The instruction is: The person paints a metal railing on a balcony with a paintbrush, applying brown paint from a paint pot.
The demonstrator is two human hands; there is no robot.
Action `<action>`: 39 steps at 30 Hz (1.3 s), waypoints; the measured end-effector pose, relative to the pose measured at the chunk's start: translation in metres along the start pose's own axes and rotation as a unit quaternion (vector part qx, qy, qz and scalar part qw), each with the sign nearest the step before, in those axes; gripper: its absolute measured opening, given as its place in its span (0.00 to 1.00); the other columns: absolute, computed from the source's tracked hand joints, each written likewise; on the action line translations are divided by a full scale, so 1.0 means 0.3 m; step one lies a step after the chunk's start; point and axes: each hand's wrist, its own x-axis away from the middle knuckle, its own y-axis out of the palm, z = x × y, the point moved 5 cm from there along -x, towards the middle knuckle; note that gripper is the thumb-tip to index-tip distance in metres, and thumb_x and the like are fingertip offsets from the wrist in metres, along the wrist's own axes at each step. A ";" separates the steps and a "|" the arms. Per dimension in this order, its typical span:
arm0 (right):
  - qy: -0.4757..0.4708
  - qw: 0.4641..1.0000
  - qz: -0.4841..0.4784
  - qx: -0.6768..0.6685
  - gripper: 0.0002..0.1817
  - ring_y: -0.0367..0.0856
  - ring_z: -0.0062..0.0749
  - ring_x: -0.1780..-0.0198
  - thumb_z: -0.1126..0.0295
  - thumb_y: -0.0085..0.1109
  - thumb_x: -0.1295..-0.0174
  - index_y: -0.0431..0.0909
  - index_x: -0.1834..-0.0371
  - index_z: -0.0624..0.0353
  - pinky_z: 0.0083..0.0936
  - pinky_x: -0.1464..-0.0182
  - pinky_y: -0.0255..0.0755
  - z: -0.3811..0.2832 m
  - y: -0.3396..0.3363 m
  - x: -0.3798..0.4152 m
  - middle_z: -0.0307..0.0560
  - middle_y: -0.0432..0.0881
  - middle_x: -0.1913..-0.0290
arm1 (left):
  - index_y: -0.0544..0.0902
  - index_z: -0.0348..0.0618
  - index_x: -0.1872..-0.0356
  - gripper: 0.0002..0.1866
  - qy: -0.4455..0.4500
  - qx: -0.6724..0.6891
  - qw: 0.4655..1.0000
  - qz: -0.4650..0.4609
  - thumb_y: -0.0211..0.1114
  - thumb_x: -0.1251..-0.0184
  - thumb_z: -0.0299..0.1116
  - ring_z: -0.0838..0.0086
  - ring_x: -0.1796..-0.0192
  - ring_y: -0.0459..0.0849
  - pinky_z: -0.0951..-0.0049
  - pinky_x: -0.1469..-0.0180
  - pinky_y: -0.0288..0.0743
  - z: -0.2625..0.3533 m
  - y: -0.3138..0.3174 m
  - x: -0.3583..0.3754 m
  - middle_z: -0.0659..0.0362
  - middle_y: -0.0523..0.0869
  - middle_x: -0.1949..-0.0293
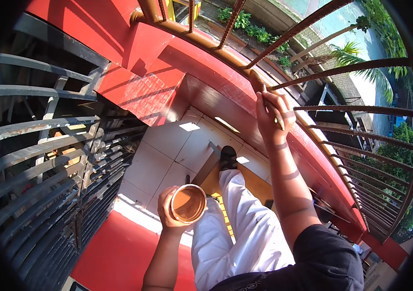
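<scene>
My left hand (167, 213) is wrapped around a round cup of brown paint (188, 204), held upright in front of my legs. Paint stains mark the cup's rim. Higher up and to the right, my right hand (275, 114) grips a paintbrush (278, 118) by its handle. The brush's head is at the brown bottom rail (206, 41) of a barred grille, close to where a ribbed metal bar (296, 40) meets it. Fingers cover part of the brush. Below the rail runs a red wall ledge (216, 77).
A dark slatted metal gate (46, 145) stands on the left, beside a red wall (133, 92). My shoe (228, 157) is on a yellow-brown surface (211, 182) above white floor tiles (160, 140). Plants (259, 36) grow beyond the bars.
</scene>
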 end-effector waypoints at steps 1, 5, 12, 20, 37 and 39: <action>0.000 1.000 -0.024 -0.012 0.09 0.83 0.36 0.73 0.76 0.75 0.48 0.84 0.67 0.56 0.27 0.68 0.77 -0.020 0.015 -0.004 0.43 0.82 0.73 | 0.63 0.42 0.34 0.58 0.002 0.003 1.000 0.002 0.92 0.70 0.36 0.59 0.43 0.81 0.61 0.42 0.80 -0.001 0.003 0.000 0.49 0.74 0.43; -0.027 0.999 -0.025 0.013 0.07 0.82 0.34 0.75 0.74 0.74 0.46 0.85 0.67 0.53 0.28 0.70 0.76 0.007 0.093 -0.056 0.43 0.81 0.72 | 0.63 0.43 0.34 0.58 -0.009 -0.008 1.000 -0.005 0.92 0.70 0.40 0.59 0.43 0.81 0.61 0.43 0.80 -0.007 0.005 0.011 0.49 0.74 0.43; -0.090 0.990 0.073 0.085 0.10 0.81 0.32 0.76 0.79 0.74 0.49 0.86 0.66 0.54 0.27 0.74 0.76 -0.065 -0.140 -0.147 0.45 0.81 0.72 | 0.64 0.44 0.35 0.58 -0.003 -0.010 1.000 0.008 0.92 0.71 0.43 0.59 0.44 0.81 0.61 0.45 0.81 0.003 -0.018 0.021 0.51 0.74 0.44; -0.179 0.981 -0.065 0.047 0.10 0.83 0.36 0.69 0.77 0.71 0.47 0.86 0.62 0.53 0.28 0.69 0.76 -0.091 -0.123 -0.256 0.44 0.81 0.68 | 0.67 0.43 0.37 0.55 -0.018 0.003 1.000 0.022 0.92 0.70 0.42 0.61 0.46 0.81 0.62 0.46 0.81 0.004 -0.032 0.032 0.52 0.74 0.44; -0.165 0.986 -0.002 0.038 0.10 0.79 0.32 0.76 0.74 0.73 0.47 0.85 0.62 0.52 0.26 0.74 0.73 -0.180 -0.155 -0.314 0.41 0.78 0.73 | 0.69 0.41 0.38 0.49 0.018 0.005 0.999 0.037 0.89 0.62 0.45 0.55 0.49 0.83 0.57 0.47 0.80 0.049 0.001 0.060 0.50 0.80 0.49; -0.162 0.986 0.035 0.029 0.08 0.80 0.31 0.76 0.76 0.72 0.46 0.85 0.65 0.53 0.25 0.74 0.74 -0.192 -0.178 -0.370 0.42 0.79 0.74 | 0.68 0.42 0.38 0.49 0.016 0.013 0.999 0.039 0.89 0.62 0.44 0.54 0.49 0.83 0.57 0.47 0.80 0.063 -0.004 0.060 0.50 0.80 0.49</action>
